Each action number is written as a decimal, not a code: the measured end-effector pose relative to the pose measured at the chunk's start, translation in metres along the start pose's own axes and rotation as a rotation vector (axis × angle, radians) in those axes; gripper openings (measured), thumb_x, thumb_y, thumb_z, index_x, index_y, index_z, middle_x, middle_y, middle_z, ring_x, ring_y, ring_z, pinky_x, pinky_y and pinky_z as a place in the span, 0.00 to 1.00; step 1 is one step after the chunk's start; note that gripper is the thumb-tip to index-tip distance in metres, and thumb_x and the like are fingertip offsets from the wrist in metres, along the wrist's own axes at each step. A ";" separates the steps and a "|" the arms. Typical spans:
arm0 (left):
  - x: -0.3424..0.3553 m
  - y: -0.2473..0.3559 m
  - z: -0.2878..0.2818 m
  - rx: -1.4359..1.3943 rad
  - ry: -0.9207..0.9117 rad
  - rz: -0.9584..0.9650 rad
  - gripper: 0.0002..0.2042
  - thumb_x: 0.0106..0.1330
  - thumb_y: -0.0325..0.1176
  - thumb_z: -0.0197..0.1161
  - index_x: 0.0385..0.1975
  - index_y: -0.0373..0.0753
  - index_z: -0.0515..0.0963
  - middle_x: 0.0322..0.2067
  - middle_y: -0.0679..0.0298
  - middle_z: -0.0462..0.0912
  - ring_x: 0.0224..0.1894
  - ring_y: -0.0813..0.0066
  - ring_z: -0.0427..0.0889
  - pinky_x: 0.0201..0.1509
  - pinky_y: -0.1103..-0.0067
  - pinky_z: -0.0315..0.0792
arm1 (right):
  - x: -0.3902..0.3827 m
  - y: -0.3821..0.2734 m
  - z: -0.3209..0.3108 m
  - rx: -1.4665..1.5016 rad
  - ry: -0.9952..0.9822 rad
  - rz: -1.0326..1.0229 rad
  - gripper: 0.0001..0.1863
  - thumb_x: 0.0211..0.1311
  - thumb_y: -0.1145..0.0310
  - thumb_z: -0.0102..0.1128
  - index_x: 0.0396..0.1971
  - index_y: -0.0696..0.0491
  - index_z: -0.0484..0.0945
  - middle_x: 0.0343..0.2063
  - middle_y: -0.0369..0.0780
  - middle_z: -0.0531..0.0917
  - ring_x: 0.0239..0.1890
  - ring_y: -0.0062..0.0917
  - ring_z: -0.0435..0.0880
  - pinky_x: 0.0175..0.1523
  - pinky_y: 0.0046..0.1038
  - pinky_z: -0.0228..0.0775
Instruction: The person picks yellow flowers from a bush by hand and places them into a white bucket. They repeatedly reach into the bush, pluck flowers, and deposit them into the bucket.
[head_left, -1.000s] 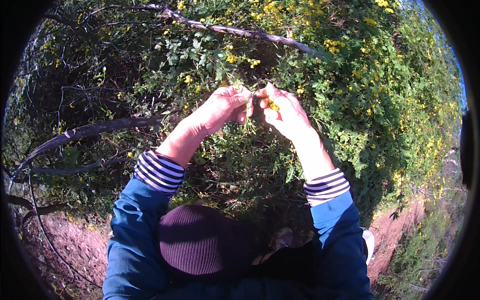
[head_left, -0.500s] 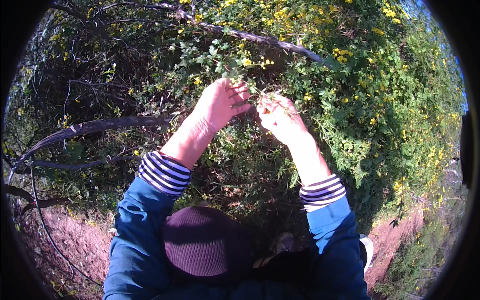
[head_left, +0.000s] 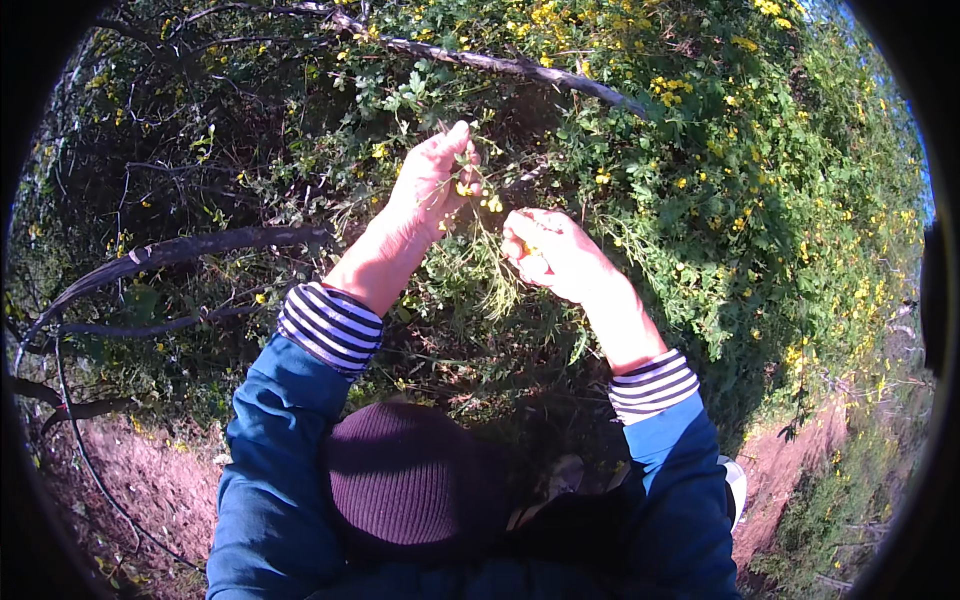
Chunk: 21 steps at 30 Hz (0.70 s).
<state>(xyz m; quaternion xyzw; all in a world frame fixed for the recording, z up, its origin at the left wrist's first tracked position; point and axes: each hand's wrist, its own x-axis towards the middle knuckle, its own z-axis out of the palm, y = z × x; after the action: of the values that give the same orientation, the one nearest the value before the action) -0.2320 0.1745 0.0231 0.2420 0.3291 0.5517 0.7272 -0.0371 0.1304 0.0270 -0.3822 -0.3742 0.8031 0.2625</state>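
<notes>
My left hand (head_left: pixel 432 185) is closed around a thin green flowering stem, its thumb pointing up and away from me. Small yellow flowers (head_left: pixel 490 203) on that sprig show beside its fingers. Feathery green stalks (head_left: pixel 500 285) hang between my two hands. Lower and to the right, my right hand (head_left: pixel 562 258) is curled, and bits of yellow flower (head_left: pixel 530 246) show inside its bent fingers. How many flower heads the right hand holds is hidden by the fingers.
Dense green plants with yellow blossoms (head_left: pixel 670 92) surround my hands. A bare branch (head_left: pixel 500 66) crosses beyond them, and a thicker curved branch (head_left: pixel 150 255) reaches in from the left. Reddish-brown ground (head_left: pixel 150 480) lies at lower left. A purple ribbed knit hat (head_left: pixel 405 480) is at the bottom.
My left hand has closed, having been partly open before, and has risen slightly. My right hand has shifted a little toward me, and the feathery stalks now hang between the hands.
</notes>
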 end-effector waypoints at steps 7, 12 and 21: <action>-0.006 0.003 0.010 0.343 0.162 0.053 0.14 0.63 0.43 0.63 0.22 0.42 0.73 0.16 0.70 0.71 0.16 0.83 0.70 0.19 0.83 0.68 | -0.008 -0.006 -0.015 0.198 0.079 -0.045 0.19 0.70 0.56 0.45 0.41 0.59 0.75 0.25 0.35 0.77 0.17 0.11 0.67 0.17 0.11 0.56; -0.005 -0.008 0.014 0.545 0.123 0.157 0.14 0.65 0.41 0.61 0.22 0.40 0.73 0.16 0.70 0.74 0.16 0.84 0.69 0.20 0.84 0.65 | 0.007 -0.007 0.007 0.150 0.114 -0.028 0.35 0.64 0.36 0.42 0.35 0.58 0.77 0.22 0.35 0.78 0.16 0.14 0.69 0.16 0.13 0.55; -0.008 -0.005 0.013 0.955 0.203 0.335 0.16 0.66 0.40 0.60 0.21 0.37 0.72 0.15 0.68 0.76 0.17 0.84 0.71 0.21 0.81 0.66 | 0.000 -0.015 0.018 -0.058 -0.046 -0.009 0.15 0.68 0.58 0.51 0.30 0.56 0.75 0.21 0.34 0.75 0.14 0.11 0.65 0.16 0.13 0.51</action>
<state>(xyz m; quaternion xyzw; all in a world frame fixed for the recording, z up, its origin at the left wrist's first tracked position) -0.2203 0.1654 0.0295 0.5416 0.5700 0.4694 0.4018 -0.0492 0.1322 0.0468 -0.3694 -0.4052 0.7992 0.2463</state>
